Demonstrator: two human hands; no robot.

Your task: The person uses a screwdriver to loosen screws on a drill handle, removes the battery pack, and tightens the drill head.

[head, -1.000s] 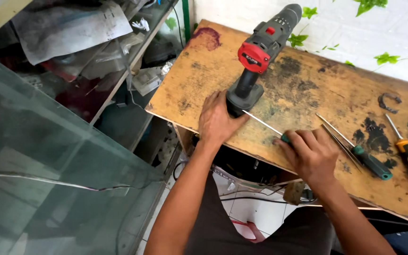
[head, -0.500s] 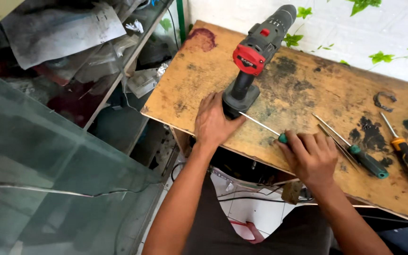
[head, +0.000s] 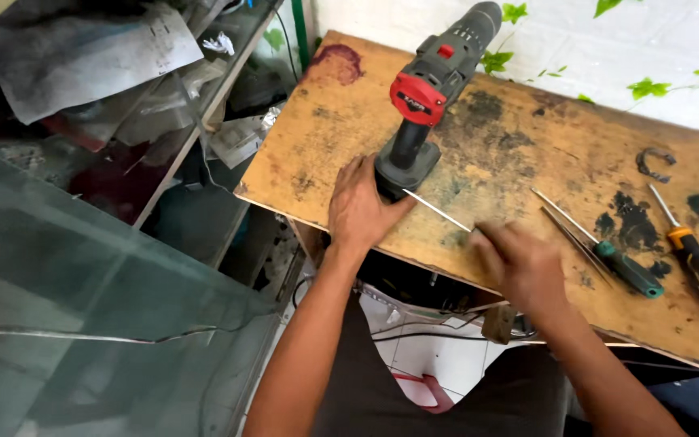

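A grey and red cordless drill [head: 429, 105] stands upright on its battery base on the stained wooden table [head: 527, 137]. My left hand [head: 357, 206] lies flat on the table with its fingers against the drill's base. My right hand [head: 521, 267] is closed on the handle of a screwdriver whose thin metal shaft [head: 438, 211] points toward the drill base. The handle is hidden under my fingers and the hand is blurred.
A green-handled screwdriver [head: 604, 251] and an orange and black one [head: 693, 255] lie to the right, with a small dark metal clip [head: 657, 162] behind them. Cluttered shelves [head: 123, 89] stand at the left, a glass pane [head: 82, 324] below them. Cables hang under the table's near edge.
My right hand has slid a little right along the table's near edge with the screwdriver. My left hand stays at the drill base. The view has shifted slightly.
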